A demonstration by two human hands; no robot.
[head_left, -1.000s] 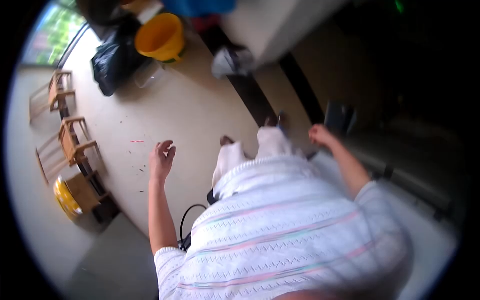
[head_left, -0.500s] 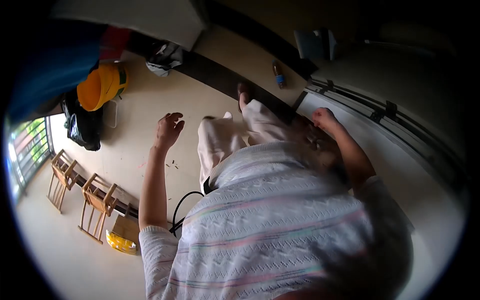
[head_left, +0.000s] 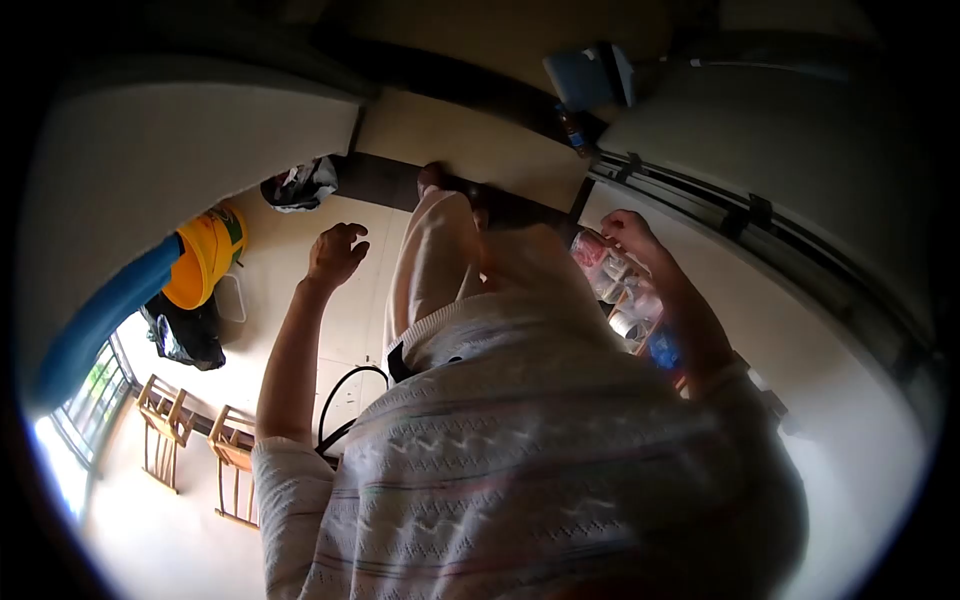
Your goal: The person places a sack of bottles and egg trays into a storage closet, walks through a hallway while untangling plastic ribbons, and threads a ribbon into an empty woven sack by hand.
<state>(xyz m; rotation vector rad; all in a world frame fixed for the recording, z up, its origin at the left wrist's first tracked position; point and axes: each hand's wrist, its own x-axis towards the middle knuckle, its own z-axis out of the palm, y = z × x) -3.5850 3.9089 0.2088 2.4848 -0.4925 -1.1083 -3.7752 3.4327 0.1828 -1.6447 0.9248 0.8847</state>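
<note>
My left hand (head_left: 338, 255) hangs in the air over the light floor, its fingers loosely bent and apart, with nothing in them. On the other side, my right hand (head_left: 630, 232) is raised with its fingers loosely curled; I see nothing held in it. Just below and left of that hand, from this view, is a rack of packed items (head_left: 620, 290), with a red pack, clear bags, a white roll and something blue. My forearm and body hide part of it. Between my hands are my pale trousers (head_left: 430, 260) and one brown shoe (head_left: 430, 177).
A yellow bucket (head_left: 205, 265) and a black plastic bag (head_left: 188, 330) stand at the left, near wooden stools (head_left: 235, 450). A grey bag (head_left: 300, 185) lies by the dark floor strip. A bottle (head_left: 573, 130) stands ahead, beside sliding-door tracks (head_left: 690, 190).
My body has moved forward and the view has turned. The bottle is nearer the door track, the rack of items shows beside my right hand, and a pale panel covers more at upper left.
</note>
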